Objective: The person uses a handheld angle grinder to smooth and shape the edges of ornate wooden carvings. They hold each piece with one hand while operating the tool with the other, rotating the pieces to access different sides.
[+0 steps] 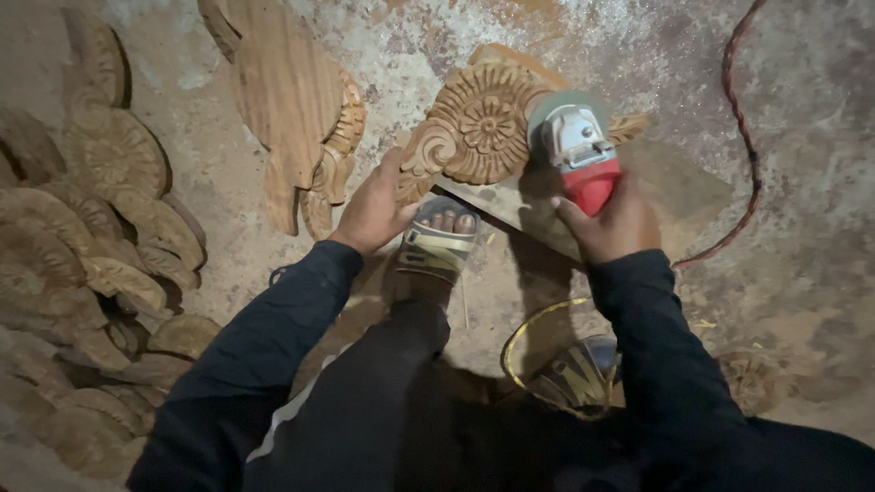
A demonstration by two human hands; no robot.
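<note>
Right hand (612,223) grips red angle grinder (581,155) on carved wooden floral panel (474,128); left hand (374,211) fingers clamp its edge. Risk: disc kickback toward sandalled foot (437,241) pinning the panel.

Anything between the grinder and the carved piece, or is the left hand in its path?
Nothing visible. The grinder, held by the right hand, sits right on the carved piece at its right side. The left hand grips the piece's left scroll, apart from the grinder. A sandalled foot rests below the piece.
</note>
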